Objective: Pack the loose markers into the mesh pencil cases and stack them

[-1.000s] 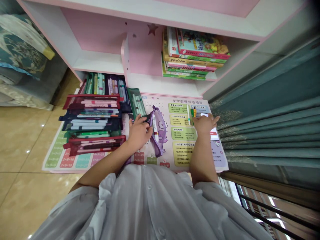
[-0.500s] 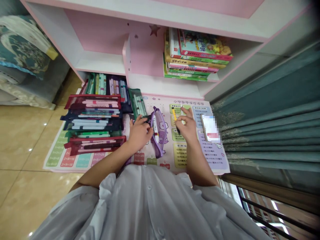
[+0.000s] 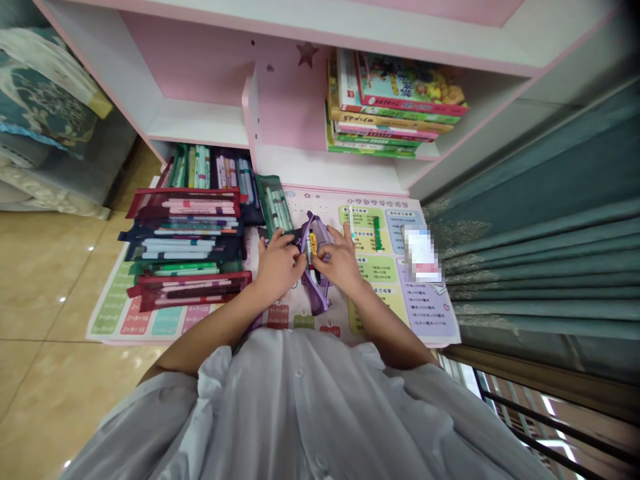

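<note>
A purple zip pencil case (image 3: 317, 301) lies unzipped on the desk before me. My left hand (image 3: 279, 262) grips its left edge, thumb and fingers closed. Inside the case is a white marker (image 3: 309, 248). My right hand (image 3: 342, 263) is over the opening with a yellow-and-black marker (image 3: 313, 241) pinched in its fingers, partly down in the case. Right of that hand lie a green marker (image 3: 377, 233) and a slim white pen (image 3: 351, 220). Beyond my left hand rests a green mesh pencil case (image 3: 277, 203) with pale markers in it.
Red, navy and green mesh cases of markers (image 3: 187, 250) are stacked at the left. A phone (image 3: 423, 257) lies at the right on the printed desk mat (image 3: 370, 320). Books (image 3: 390, 113) fill part of the pink shelf (image 3: 295, 113) behind. Curtains (image 3: 540, 253) hang at the right.
My right hand has moved left with the yellow-and-black marker, from over the mat into the purple pencil case. The green marker is now uncovered. My left hand has stayed on the case.
</note>
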